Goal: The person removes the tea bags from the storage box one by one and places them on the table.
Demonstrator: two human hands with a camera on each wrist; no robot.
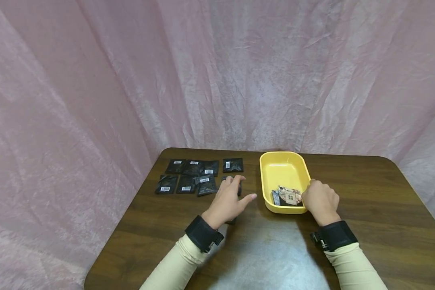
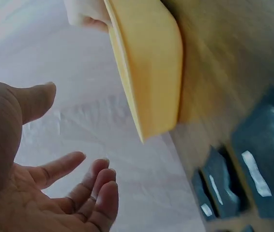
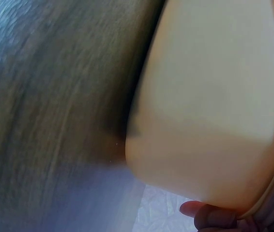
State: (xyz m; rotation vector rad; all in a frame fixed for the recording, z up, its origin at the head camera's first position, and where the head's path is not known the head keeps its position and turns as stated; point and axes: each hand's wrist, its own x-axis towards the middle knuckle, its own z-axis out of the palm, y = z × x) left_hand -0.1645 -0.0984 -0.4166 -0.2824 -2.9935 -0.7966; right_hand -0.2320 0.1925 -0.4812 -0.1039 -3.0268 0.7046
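Observation:
My right hand [image 1: 320, 201] grips the right rim of a yellow plastic bin [image 1: 282, 173]. In the right wrist view its fingers [image 3: 217, 216] show at the edge of the bin's outer wall [image 3: 200, 101]. Several picture-printed packets [image 1: 290, 195] lie at the near end inside the bin. To the left of the bin, my left hand [image 1: 227, 202] hovers over the table with thumb and fingers spread, holding nothing. Under it is a small black packet [image 1: 239, 189], partly hidden by the fingers. Another dark packet [image 1: 231, 221] peeks out beneath the wrist.
Several black packets with white barcode labels [image 1: 186, 188] lie in two rough rows on the left, some overlapping. One lone packet [image 1: 233, 164] sits nearer the bin. The brown wooden table [image 1: 369, 193] has rounded corners, and a pink curtain [image 1: 239, 80] hangs behind it.

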